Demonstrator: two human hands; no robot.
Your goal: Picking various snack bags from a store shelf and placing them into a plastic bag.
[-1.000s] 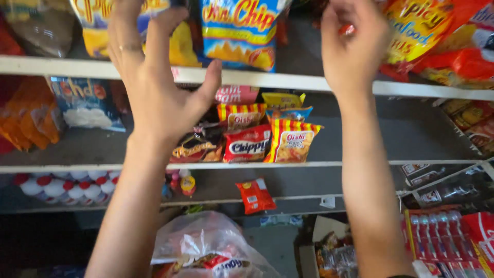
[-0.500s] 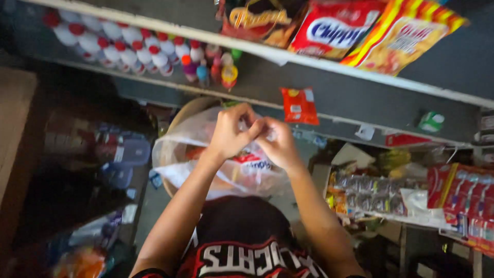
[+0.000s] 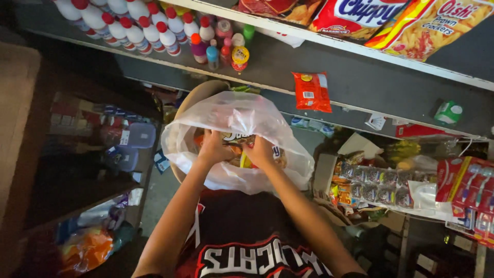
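Both hands down from the shelves and now inside the clear plastic bag [image 3: 234, 116] below the shelf [image 3: 360, 85]. Left hand [image 3: 213, 146] and right hand [image 3: 259, 151] each close their grip on snack packets [image 3: 237, 140] inside; a moment ago they pinched the bag's mouth.

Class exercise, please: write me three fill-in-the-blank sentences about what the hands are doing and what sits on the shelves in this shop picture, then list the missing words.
1. Both hands, left hand and right hand, reach into a clear ____ bag.
2. The white bottles on the shelf have ____ caps.
3. The packet lying alone on that shelf is ____.

Missing words: plastic; red; red
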